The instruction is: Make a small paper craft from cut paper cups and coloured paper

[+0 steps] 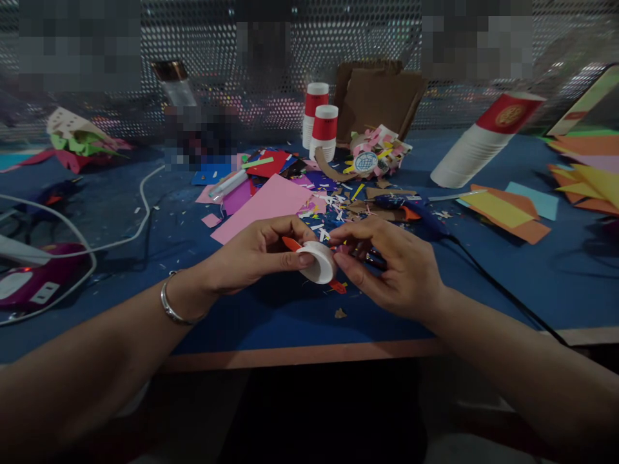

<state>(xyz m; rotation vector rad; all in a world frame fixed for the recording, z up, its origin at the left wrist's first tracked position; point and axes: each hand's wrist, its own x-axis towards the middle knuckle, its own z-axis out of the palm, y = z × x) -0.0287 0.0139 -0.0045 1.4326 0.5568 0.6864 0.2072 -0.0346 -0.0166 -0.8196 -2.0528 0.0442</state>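
Fingers (290,260) of the left hand (256,256) pinch a smooth, round white disc (321,265), pointed orange paper (291,244) behind it; the right hand (399,267) curls half-closed beside its rim, grip unclear.

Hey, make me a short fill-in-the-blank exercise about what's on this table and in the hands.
1. The round piece in the left hand is ____ in color.
2. A metal bracelet circles the person's ____ wrist.
3. The large paper sheet just beyond the left hand is colored ____.
4. The color of the tabletop is ____.

Missing words: white; left; pink; blue.
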